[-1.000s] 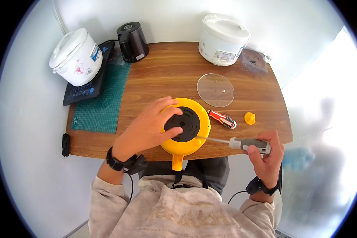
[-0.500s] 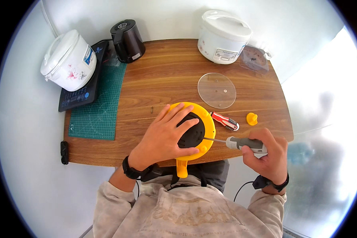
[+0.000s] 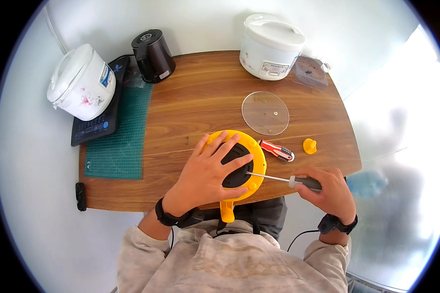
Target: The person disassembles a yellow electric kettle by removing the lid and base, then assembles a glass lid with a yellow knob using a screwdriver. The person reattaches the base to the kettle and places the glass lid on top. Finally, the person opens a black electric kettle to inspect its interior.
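Observation:
A round yellow appliance (image 3: 258, 157) with a black centre plate (image 3: 236, 179) and a stubby yellow handle (image 3: 227, 211) lies at the table's front edge. It looks like a small electric pot, bottom up. Across it rests my left hand (image 3: 208, 171), fingers spread over rim and plate. My right hand (image 3: 330, 191) is closed round the grey handle of a screwdriver (image 3: 278, 178). The shaft points left, and its tip touches the black plate near its right side. Just beyond the rim lies a red-and-white-handled tool (image 3: 277, 150); a yellow knob (image 3: 309, 146) sits to its right.
A clear round lid (image 3: 265, 113) lies behind the yellow appliance. White rice cookers stand at back right (image 3: 271, 49) and at left (image 3: 83, 85), the latter on a black induction cooker (image 3: 95, 128). A dark kettle (image 3: 154, 56), green cutting mat (image 3: 115, 158) and plastic box (image 3: 310, 73) are also there.
The view has shifted slightly. My right hand and the screwdriver handle have moved a little to the right and lower, with more of the shaft showing. My left hand stays on the yellow appliance.

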### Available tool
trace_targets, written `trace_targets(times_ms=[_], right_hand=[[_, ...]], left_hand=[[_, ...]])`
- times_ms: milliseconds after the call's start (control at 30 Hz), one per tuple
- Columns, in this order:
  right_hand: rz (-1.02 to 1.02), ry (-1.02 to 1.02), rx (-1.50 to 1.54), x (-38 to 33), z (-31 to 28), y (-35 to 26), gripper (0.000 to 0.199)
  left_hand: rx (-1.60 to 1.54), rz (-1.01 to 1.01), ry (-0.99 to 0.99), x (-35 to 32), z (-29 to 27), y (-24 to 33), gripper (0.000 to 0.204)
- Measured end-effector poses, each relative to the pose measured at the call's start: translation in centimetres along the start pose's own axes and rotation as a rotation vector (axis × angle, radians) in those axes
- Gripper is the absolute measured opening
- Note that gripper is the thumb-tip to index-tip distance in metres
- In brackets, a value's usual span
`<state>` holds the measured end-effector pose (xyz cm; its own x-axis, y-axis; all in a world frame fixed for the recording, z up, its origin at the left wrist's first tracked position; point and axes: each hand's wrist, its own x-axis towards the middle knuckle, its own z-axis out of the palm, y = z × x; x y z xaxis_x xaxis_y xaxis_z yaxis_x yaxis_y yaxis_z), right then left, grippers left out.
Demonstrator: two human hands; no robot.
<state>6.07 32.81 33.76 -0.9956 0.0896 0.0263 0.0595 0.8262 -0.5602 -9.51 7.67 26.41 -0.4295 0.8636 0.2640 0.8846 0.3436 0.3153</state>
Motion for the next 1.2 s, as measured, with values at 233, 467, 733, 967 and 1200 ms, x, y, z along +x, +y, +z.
trace_targets(times_ms=[233,467,733,967,1200], right_hand=[[-0.012,-0.066,-0.077,0.1,0.9,1.4,0.029],[-0.071,0.038,0.093,-0.4,3.5,3.8,0.027],[-0.094,0.065,0.123,-0.2,2.5,3.8,0.027],[-0.221,0.184,0.039,0.3,1.0,0.9,0.028],[-0.193,0.373,-0.044,0.9,-1.1,0.4,0.026]], left_hand=[[0.044,-0.012,-0.023,-0.5,0.2,0.0,0.06],[-0.004,-0.059,-0.053,-0.5,-0.4,0.2,0.06],[0.05,0.027,0.015,0.5,-1.3,0.5,0.057],[0.216,0.017,0.107,1.2,-5.1,0.8,0.058],[0.372,-0.277,0.259,-1.0,-7.4,-3.5,0.06]])
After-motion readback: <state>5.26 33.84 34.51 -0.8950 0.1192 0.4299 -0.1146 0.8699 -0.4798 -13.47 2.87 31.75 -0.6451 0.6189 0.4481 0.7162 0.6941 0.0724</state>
